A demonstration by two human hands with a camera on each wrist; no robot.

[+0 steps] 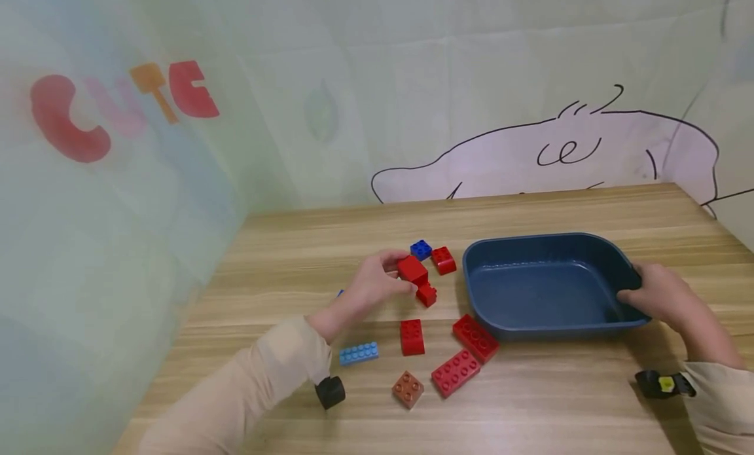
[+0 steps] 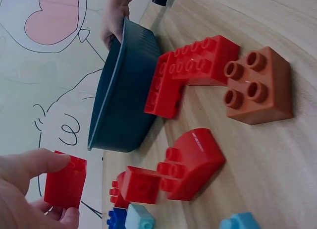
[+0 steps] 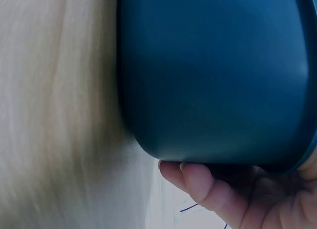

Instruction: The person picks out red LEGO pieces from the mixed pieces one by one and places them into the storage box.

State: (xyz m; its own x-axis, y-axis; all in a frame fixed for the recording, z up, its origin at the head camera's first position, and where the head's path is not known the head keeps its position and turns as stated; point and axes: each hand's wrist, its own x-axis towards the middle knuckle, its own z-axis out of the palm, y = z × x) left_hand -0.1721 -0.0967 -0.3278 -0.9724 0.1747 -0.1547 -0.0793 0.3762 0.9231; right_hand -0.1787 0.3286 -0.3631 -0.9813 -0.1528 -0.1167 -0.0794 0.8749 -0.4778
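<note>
My left hand (image 1: pixel 375 281) pinches a red toy building brick (image 1: pixel 412 270) between thumb and fingers. In the left wrist view, that brick (image 2: pixel 66 182) is raised off the table. A small red brick (image 1: pixel 427 294) lies just below it in the head view. At the right, my right hand (image 1: pixel 660 291) grips the end of a dark blue tray (image 1: pixel 544 332), thumb over the rim. In the right wrist view, the fingers (image 3: pixel 200 182) lie against the tray's outer wall. The tray has nothing in it.
Near the left hand lie a blue brick (image 1: pixel 421 249) and a curved red brick (image 1: pixel 444 260). Nearer me are another curved red brick (image 1: pixel 412 337), two long red bricks (image 1: pixel 475 338), a brown brick (image 1: pixel 408 389) and a light blue brick (image 1: pixel 359 353). A cloth backdrop (image 1: pixel 330 114) stands behind the table.
</note>
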